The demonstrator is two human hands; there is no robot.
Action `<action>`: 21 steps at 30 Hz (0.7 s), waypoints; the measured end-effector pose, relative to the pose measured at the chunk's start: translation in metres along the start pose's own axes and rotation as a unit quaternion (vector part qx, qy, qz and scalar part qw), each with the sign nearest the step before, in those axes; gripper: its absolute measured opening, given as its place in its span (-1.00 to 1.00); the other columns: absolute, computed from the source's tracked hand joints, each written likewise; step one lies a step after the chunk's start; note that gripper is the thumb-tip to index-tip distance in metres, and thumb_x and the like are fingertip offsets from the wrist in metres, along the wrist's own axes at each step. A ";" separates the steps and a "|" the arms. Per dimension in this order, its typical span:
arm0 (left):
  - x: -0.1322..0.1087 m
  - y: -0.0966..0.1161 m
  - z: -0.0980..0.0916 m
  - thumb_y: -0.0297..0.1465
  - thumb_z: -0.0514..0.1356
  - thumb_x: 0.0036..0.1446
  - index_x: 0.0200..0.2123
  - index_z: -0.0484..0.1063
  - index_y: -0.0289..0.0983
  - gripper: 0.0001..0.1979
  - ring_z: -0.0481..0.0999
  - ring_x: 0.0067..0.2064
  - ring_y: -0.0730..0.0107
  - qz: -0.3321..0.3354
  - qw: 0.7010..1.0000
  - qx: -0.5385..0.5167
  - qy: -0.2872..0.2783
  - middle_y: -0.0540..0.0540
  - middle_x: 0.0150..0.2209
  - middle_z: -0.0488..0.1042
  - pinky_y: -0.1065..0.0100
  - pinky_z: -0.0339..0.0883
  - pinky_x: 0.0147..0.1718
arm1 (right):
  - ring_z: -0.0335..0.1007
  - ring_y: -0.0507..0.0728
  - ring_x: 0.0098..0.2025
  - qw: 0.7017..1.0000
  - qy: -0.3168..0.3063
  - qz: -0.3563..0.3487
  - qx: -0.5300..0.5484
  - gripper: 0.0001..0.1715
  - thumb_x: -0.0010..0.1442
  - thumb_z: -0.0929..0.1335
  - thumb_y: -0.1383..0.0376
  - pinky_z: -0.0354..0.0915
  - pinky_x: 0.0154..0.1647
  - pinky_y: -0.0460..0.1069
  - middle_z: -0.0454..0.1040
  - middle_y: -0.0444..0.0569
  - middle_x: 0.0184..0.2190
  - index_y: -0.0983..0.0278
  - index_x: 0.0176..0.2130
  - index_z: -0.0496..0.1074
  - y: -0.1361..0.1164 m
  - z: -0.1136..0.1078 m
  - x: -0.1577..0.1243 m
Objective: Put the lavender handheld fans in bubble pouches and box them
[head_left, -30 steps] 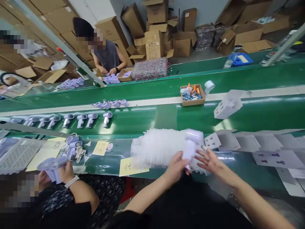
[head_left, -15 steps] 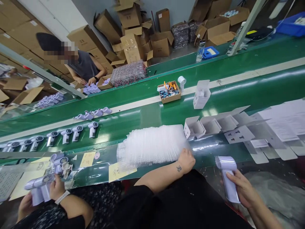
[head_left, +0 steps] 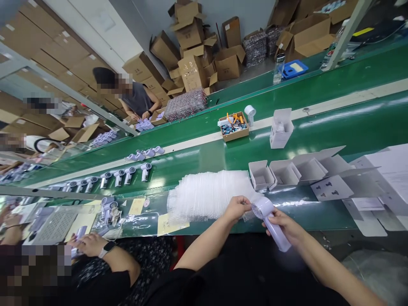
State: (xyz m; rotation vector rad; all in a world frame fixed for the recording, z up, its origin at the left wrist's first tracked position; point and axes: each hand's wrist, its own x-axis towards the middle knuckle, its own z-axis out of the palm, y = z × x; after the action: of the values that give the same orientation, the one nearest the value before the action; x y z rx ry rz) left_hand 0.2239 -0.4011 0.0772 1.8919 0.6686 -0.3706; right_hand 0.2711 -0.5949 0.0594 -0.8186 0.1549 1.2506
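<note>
My right hand (head_left: 285, 225) is wrapped round the handle of a lavender handheld fan (head_left: 277, 233), with its round head tilted up to the left. Close beside that head, my left hand (head_left: 237, 208) has its fingers pinched on the edge of a translucent bubble bag (head_left: 249, 213); the fingers partly hide this bag. A long row of bubble bags (head_left: 207, 193) lies on the green bench just beyond my left hand. Open white boxes (head_left: 261, 180) stand in a line past the fan.
Several fans (head_left: 129, 174) lie along the green belt at left. A small carton of parts (head_left: 235, 131), a standing fan (head_left: 250, 114) and one white box (head_left: 281, 131) are farther back. Co-workers' hands (head_left: 92, 244) are at the left, and a person (head_left: 137, 100) works opposite.
My right hand has brought the fan leftward and inward from the right side. My left hand has drawn back from the bag row's end towards the fan head. The view has shifted left.
</note>
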 end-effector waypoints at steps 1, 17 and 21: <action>-0.001 0.000 -0.002 -0.42 0.20 0.01 -0.40 0.38 -0.35 -0.90 0.22 -0.57 0.58 -0.002 1.000 -0.023 0.014 0.06 -0.58 0.31 0.50 0.14 -0.54 | 0.43 0.10 -0.34 1.000 0.007 0.003 -0.015 -0.40 -0.07 0.48 0.31 0.39 -0.47 -0.02 0.42 -0.14 -0.34 0.16 -0.03 0.28 -0.001 -0.002 0.002; 0.001 0.009 0.008 -0.46 0.17 0.00 -0.35 0.50 -0.35 -0.86 0.40 -0.35 0.43 0.054 0.990 -0.127 0.010 -0.03 -0.43 0.48 0.40 0.28 -0.26 | 0.46 0.11 -0.36 0.995 -0.019 0.056 -0.075 0.25 -0.14 0.52 0.27 0.40 -0.52 -0.04 0.40 -0.12 -0.25 -0.07 0.28 -0.23 -0.025 -0.005 -0.013; 0.000 0.009 0.007 -0.49 0.16 0.00 -0.36 0.47 -0.36 -0.88 0.38 -0.37 0.47 0.068 0.986 -0.150 -0.032 -0.01 -0.46 0.45 0.42 0.28 -0.28 | 0.46 0.10 -0.39 0.992 -0.065 0.073 -0.080 -0.12 -0.13 0.50 0.30 0.40 -0.54 -0.05 0.42 -0.09 -0.31 0.17 0.14 0.16 -0.024 -0.006 -0.011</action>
State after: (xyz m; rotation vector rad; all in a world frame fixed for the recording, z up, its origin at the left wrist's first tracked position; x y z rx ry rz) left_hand 0.2296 -0.4098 0.0809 1.6202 0.5176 -0.2271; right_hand 0.2907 -0.6091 0.0716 -0.8716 0.0083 1.4643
